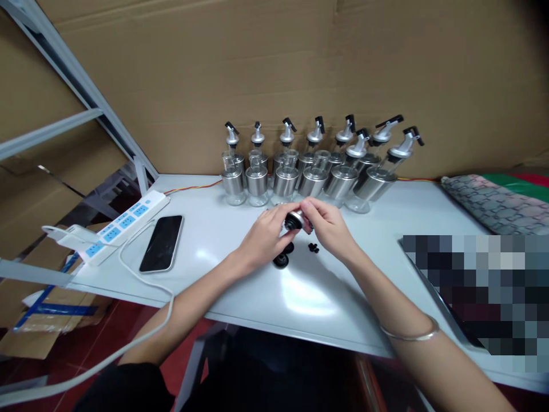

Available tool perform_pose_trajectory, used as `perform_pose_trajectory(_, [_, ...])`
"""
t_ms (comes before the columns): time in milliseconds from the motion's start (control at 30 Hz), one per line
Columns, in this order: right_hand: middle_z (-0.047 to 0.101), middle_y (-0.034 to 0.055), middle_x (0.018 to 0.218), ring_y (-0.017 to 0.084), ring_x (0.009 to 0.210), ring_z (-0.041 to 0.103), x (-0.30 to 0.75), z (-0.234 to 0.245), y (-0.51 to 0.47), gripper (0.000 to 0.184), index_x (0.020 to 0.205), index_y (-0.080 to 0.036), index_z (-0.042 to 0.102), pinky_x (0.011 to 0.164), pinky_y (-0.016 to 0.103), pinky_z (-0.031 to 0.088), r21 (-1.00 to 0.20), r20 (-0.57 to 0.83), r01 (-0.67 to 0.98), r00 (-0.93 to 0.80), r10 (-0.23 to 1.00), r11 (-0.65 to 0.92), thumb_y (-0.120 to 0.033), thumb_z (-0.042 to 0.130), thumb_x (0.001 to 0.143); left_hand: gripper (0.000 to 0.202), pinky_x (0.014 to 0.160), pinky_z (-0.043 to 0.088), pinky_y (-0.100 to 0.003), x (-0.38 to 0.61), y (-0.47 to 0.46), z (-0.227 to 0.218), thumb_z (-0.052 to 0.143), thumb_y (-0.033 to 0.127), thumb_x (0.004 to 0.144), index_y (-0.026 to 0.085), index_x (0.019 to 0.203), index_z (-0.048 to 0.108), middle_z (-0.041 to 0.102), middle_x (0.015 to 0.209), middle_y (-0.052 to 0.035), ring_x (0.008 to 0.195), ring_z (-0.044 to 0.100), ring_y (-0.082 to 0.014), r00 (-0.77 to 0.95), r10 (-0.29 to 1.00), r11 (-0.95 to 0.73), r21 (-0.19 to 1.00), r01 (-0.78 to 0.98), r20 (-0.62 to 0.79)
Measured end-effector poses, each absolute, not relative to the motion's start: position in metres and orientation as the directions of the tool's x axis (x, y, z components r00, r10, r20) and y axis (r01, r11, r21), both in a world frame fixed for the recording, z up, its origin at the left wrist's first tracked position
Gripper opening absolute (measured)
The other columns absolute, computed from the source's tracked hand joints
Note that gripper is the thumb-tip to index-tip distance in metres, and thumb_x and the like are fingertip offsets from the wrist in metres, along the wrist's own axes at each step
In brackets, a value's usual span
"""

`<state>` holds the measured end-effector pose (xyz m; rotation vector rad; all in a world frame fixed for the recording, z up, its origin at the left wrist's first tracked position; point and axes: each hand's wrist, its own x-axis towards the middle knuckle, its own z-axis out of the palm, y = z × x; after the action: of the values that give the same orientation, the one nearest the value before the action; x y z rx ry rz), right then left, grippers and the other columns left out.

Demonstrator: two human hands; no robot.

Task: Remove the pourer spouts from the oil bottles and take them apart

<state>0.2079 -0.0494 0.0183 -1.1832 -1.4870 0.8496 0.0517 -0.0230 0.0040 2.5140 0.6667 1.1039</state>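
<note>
1. Fingers of the left hand (268, 232) are closed around the silver-and-black pourer top (294, 221), near its black ribbed end.
2. Fingers of the right hand (329, 225) are bent on the same top, from its right side.
3. Black round parts (281, 261) lie just below the left fingertips; small black pieces (314, 248) are below the right ones.
4. Bottles (286, 182) stand in rows just beyond the fingers, so room forward is narrow.
5. White table (257, 300) gives wider room from the fingers back to its front edge.
6. Phone (162, 243) lies well apart to their left, near the power strip (124, 226).
7. Patterned cloth (493, 200) is far to their right.
</note>
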Motion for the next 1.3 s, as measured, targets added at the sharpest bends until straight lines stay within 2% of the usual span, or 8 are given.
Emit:
perform_pose_trajectory(133, [0.036, -0.0038, 0.052, 0.010, 0.049, 0.033, 0.212, 0.014, -0.046, 0.056, 0.059, -0.020, 0.042, 0.048, 0.024, 0.029, -0.938, 0.228, 0.272, 0.024, 0.973, 0.213, -0.073, 0.044, 0.077, 0.032, 0.089, 0.049, -0.038, 0.048, -0.021, -0.008, 0.052, 0.026, 0.091, 0.019, 0.121, 0.044, 0.063, 0.112, -0.0097, 0.105, 0.060, -0.0205, 0.571, 0.467, -0.883, 0.396, 0.253, 0.676])
perform_pose_trajectory(400, [0.040, -0.0016, 0.057, 0.012, 0.056, 0.040, 0.207, 0.002, -0.058, 0.054, 0.060, -0.019, 0.043, 0.053, 0.025, 0.036, -0.948, 0.186, 0.275, 0.059, 0.981, 0.163, -0.069, 0.042, 0.080, 0.035, 0.086, 0.050, -0.037, 0.041, -0.023, -0.006, 0.048, 0.026, 0.093, 0.022, 0.127, 0.044, 0.060, 0.112, -0.0101, 0.106, 0.057, -0.0208, 0.589, 0.318, -0.946, 0.209, 0.248, 0.743])
perform_pose_trajectory(600, [0.058, 0.0033, 0.068, 0.018, 0.069, 0.053, 0.202, 0.000, -0.062, 0.049, 0.074, -0.017, 0.060, 0.064, 0.029, 0.042, -0.929, 0.161, 0.346, 0.069, 0.984, 0.128, -0.060, 0.040, 0.086, 0.040, 0.091, 0.050, -0.038, 0.043, -0.026, -0.012, 0.044, 0.022, 0.094, 0.022, 0.133, 0.037, 0.057, 0.124, -0.0128, 0.117, 0.055, -0.0206, 0.593, 0.336, -0.939, 0.308, 0.152, 0.732])
perform_pose_trajectory(700, [0.057, 0.0027, 0.065, 0.016, 0.064, 0.052, 0.201, 0.000, -0.065, 0.046, 0.072, -0.017, 0.059, 0.060, 0.027, 0.041, -0.912, 0.188, 0.386, 0.085, 0.978, 0.142, -0.055, 0.038, 0.087, 0.038, 0.095, 0.050, -0.038, 0.045, -0.029, -0.014, 0.043, 0.021, 0.095, 0.020, 0.132, 0.038, 0.056, 0.126, -0.0140, 0.120, 0.053, -0.0199, 0.569, 0.362, -0.927, 0.352, 0.133, 0.739])
perform_pose_trajectory(833, [0.053, 0.0006, 0.061, 0.013, 0.056, 0.047, 0.199, 0.003, -0.070, 0.031, 0.075, -0.018, 0.058, 0.054, 0.025, 0.036, -0.858, 0.226, 0.481, 0.041, 0.973, 0.179, -0.041, 0.041, 0.087, 0.033, 0.097, 0.049, -0.038, 0.046, -0.032, -0.014, 0.042, 0.024, 0.095, 0.018, 0.128, 0.042, 0.056, 0.122, -0.0135, 0.117, 0.054, -0.0184, 0.514, 0.395, -0.910, 0.401, 0.106, 0.761])
perform_pose_trajectory(967, [0.053, -0.0009, 0.060, 0.013, 0.052, 0.046, 0.198, 0.006, -0.073, 0.023, 0.085, -0.019, 0.057, 0.054, 0.025, 0.037, -0.841, 0.253, 0.510, 0.080, 0.964, 0.179, -0.038, 0.044, 0.089, 0.026, 0.093, 0.050, -0.036, 0.045, -0.031, -0.013, 0.044, 0.025, 0.095, 0.018, 0.120, 0.048, 0.057, 0.112, -0.0102, 0.109, 0.056, -0.0174, 0.466, 0.456, -0.887, 0.429, 0.170, 0.758])
perform_pose_trajectory(1100, [0.059, 0.0026, 0.072, 0.014, 0.062, 0.053, 0.200, 0.009, -0.075, 0.021, 0.082, -0.019, 0.056, 0.060, 0.025, 0.041, -0.839, 0.362, 0.479, 0.135, 0.922, 0.259, -0.035, 0.046, 0.090, 0.026, 0.088, 0.052, -0.035, 0.044, -0.028, -0.015, 0.048, 0.031, 0.093, 0.020, 0.117, 0.048, 0.055, 0.106, -0.0083, 0.103, 0.057, -0.0177, 0.454, 0.474, -0.880, 0.414, 0.230, 0.755])
perform_pose_trajectory(1300, [0.061, 0.0045, 0.080, 0.015, 0.073, 0.056, 0.209, 0.010, -0.074, 0.018, 0.083, -0.019, 0.060, 0.065, 0.026, 0.044, -0.807, 0.419, 0.460, 0.003, 0.908, 0.371, -0.032, 0.050, 0.090, 0.033, 0.077, 0.053, -0.028, 0.044, -0.024, -0.018, 0.056, 0.032, 0.089, 0.017, 0.117, 0.048, 0.055, 0.106, -0.0093, 0.099, 0.057, -0.0165, 0.441, 0.483, -0.875, 0.434, 0.213, 0.756])
